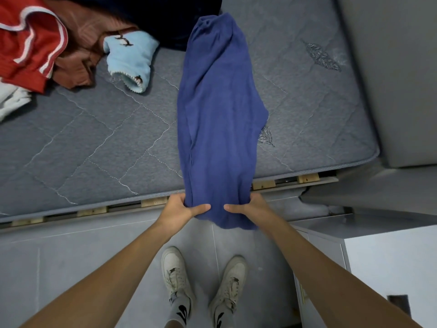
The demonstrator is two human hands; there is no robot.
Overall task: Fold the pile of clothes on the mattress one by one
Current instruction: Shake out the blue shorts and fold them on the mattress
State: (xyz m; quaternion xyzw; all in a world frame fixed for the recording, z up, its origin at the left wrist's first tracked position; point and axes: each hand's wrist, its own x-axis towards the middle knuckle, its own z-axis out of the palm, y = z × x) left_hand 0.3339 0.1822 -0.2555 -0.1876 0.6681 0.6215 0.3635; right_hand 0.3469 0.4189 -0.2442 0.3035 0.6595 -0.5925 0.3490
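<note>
Both hands, left hand [181, 207] and right hand [250, 205], are gripping the blue garment's [217, 110] near end, its length running far across the mattress [94, 143].

Count so far: two hands, left hand [182, 208] and right hand [250, 207], both on one blue garment [217, 119]. Up left of them, five more clothes in the pile [71, 41]. Two sneakers [175, 273] below.

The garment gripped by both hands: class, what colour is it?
Plain dark blue garment, no pattern, seen in the head view.
</note>
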